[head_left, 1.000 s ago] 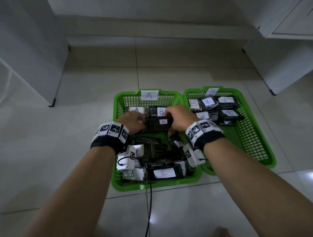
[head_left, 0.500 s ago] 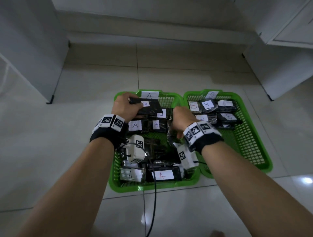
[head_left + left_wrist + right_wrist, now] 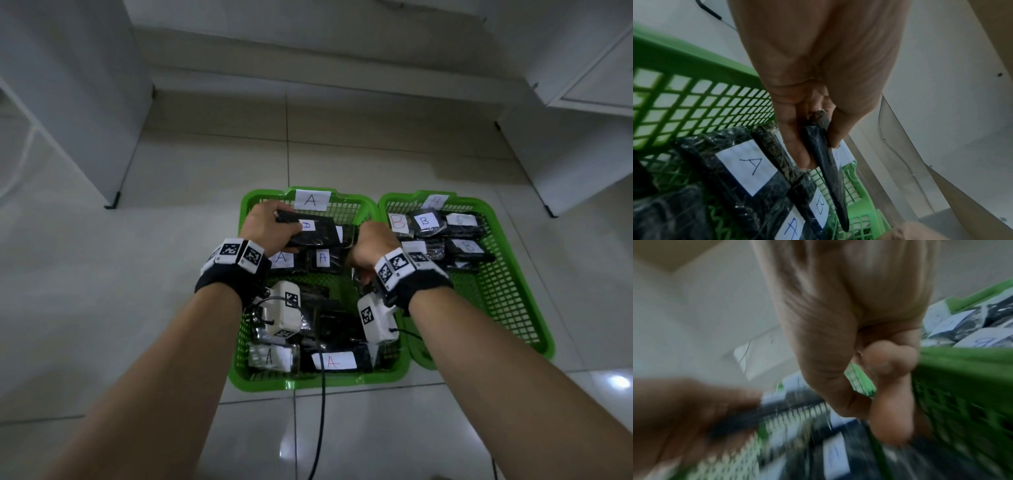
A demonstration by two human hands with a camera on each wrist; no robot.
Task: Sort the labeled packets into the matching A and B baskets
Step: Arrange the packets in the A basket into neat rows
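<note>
From the head view, the left hand grips a black packet labeled A over the far end of the A basket, beside the B basket. In the left wrist view its thumb and fingers pinch the packet's edge. The blurred right wrist view shows the right hand curled; whether it holds anything cannot be told.

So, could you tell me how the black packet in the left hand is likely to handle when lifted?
The black packet, pinched by one end in the left hand, juts out without sagging, so probably fairly stiff. Its glossy plastic wrap looks slippery. A one-ended pinch holding it suggests it is light.

left basket tag: A | held packet label: A | right basket tag: probably B
</note>
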